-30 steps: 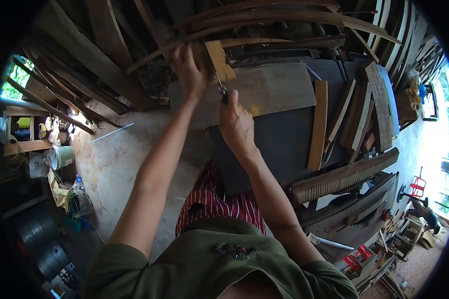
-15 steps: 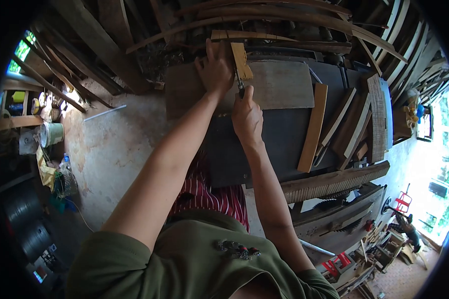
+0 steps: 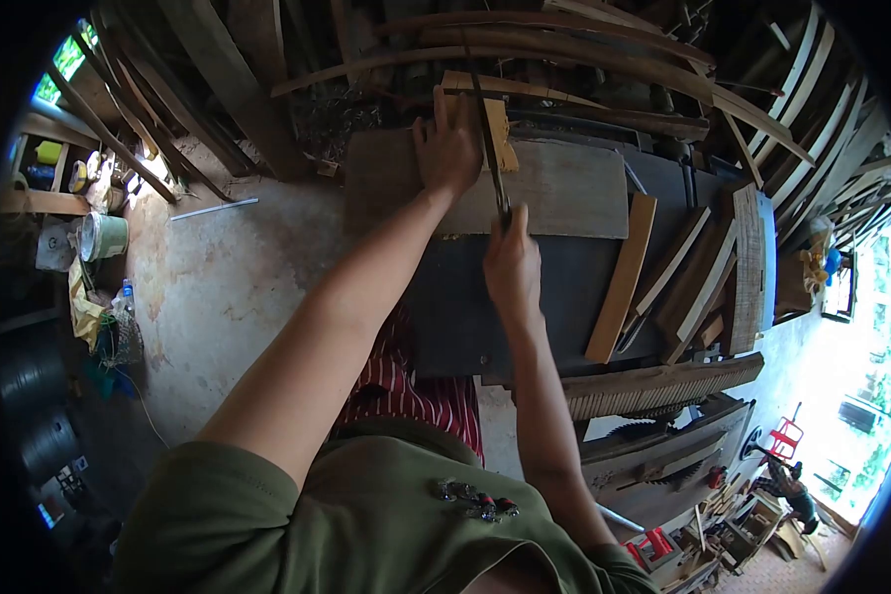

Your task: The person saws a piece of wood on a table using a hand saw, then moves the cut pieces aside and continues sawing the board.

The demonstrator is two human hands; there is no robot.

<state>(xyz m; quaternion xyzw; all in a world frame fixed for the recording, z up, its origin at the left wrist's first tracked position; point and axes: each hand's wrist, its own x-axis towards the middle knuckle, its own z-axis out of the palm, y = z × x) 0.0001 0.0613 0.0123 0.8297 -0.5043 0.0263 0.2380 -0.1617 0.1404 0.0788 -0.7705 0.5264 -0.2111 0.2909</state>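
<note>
My right hand (image 3: 514, 259) is closed around the handle of a handsaw. Its long dark blade (image 3: 494, 148) points away from me and is seen nearly edge-on. Beside the blade, my left hand (image 3: 452, 156) lies flat with its fingers stretched forward, pressing on a light wood piece (image 3: 503, 139) that it partly covers. The piece's right side shows a jagged, notched edge. Beneath it is a flat grey-brown board (image 3: 569, 188) on a dark worktable (image 3: 445, 297). Where the saw teeth meet the wood cannot be made out.
Wood strips (image 3: 624, 277) and several offcuts lie on the table's right side. Long curved planks (image 3: 564, 40) cross behind it. A circular saw blade (image 3: 678, 470) shows below right. At the left stands a bucket (image 3: 104, 238); farther right is a person (image 3: 792, 490).
My right hand has drawn back toward me with the saw, and more of the blade shows. My left hand stays on the wood piece. The whole view has shifted slightly.
</note>
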